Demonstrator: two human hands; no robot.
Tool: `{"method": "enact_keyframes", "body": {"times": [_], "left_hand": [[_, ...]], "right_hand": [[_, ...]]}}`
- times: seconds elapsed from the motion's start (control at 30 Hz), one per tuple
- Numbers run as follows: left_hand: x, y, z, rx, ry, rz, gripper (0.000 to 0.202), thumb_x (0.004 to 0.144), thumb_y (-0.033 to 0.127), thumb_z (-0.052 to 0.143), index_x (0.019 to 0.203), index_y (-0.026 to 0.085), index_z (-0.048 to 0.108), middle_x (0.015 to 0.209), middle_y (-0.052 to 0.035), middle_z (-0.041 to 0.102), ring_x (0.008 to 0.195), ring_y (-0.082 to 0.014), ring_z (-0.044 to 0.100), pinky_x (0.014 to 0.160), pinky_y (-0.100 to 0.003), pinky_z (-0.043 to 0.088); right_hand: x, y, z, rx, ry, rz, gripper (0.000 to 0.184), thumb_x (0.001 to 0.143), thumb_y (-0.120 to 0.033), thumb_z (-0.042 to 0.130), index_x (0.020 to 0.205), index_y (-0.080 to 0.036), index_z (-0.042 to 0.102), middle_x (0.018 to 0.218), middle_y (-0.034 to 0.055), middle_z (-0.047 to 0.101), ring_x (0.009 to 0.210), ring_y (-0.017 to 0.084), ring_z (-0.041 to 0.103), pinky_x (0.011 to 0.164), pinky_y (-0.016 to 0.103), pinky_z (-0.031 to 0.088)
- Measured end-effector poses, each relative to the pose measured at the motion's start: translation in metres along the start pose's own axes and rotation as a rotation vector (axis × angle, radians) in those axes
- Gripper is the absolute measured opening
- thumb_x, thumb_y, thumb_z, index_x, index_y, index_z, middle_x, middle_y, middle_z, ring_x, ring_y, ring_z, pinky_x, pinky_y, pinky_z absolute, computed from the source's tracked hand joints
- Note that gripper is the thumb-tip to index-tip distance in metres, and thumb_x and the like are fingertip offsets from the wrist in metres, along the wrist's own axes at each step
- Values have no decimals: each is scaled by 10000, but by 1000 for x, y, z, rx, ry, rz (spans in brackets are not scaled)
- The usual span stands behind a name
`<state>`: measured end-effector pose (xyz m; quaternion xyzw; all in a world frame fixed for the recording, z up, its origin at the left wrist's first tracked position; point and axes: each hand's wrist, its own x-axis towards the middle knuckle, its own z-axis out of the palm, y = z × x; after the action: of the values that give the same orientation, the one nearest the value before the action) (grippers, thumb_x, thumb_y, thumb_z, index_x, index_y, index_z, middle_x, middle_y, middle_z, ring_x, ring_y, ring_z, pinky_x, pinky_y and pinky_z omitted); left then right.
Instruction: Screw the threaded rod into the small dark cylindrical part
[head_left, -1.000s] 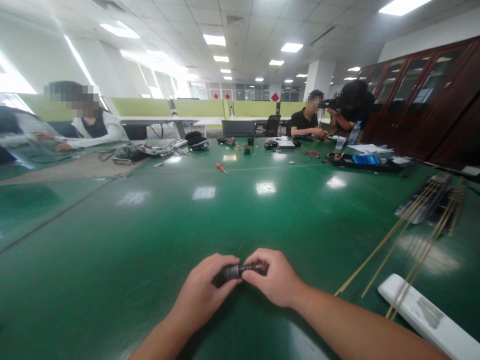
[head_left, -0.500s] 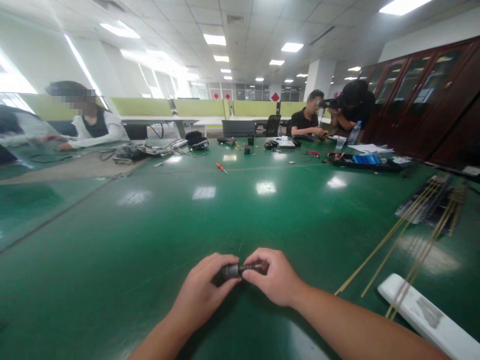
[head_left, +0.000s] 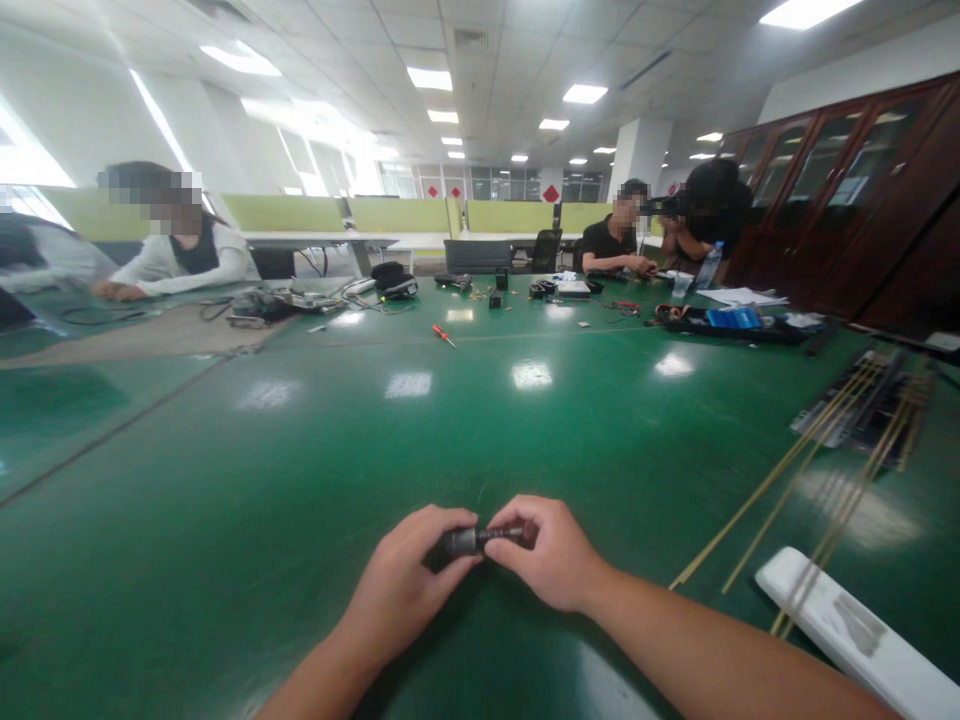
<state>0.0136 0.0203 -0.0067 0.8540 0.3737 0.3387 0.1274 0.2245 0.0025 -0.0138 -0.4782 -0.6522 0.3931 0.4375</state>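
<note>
A short dark cylindrical part [head_left: 463,542] lies level between my two hands, low in the middle of the view. Its thicker left end is greyish, and a narrower, ringed stem [head_left: 499,535] runs out to the right. My left hand [head_left: 412,565] is closed round the thick end, thumb below and index finger above. With thumb and fingertips, my right hand [head_left: 551,555] pinches the stem. Fingers cover parts of both ends, and the exact kind of part is too small to make out. Both hands are just above the green tabletop [head_left: 337,450].
A red screwdriver [head_left: 443,336] lies farther up the table. At right are several thin rods [head_left: 780,460] and a white elongated case [head_left: 862,625]. A black tray [head_left: 739,325], cables and small parts line the far side. Several people are around the table's far side.
My hands and the dark part have hardly moved. At the far left, a person's hands have come together on the table and the head has shifted slightly right.
</note>
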Motion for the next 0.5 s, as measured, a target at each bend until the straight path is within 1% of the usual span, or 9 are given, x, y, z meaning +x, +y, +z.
{"method": "enact_keyframes", "body": {"times": [0.33,0.5], "left_hand": [[-1,0,0,13,7,12,212,868,266,681,1075,246,639,963,-17,715,877,-161,689,804,-266,544],[-2,-1,0,10,7,14,212,866,261,684,1072,247,639,961,-15,716,871,-159,688,800,-263,544]], "right_hand": [[0,0,-1,-21,5,-6,81,753,-232,722,806,-174,738,695,-11,641,626,119,535,583,226,396],[0,1,0,-3,-2,16,88,746,-230,726,809,-171,735,692,-11,639,617,118,534,575,223,396]]}}
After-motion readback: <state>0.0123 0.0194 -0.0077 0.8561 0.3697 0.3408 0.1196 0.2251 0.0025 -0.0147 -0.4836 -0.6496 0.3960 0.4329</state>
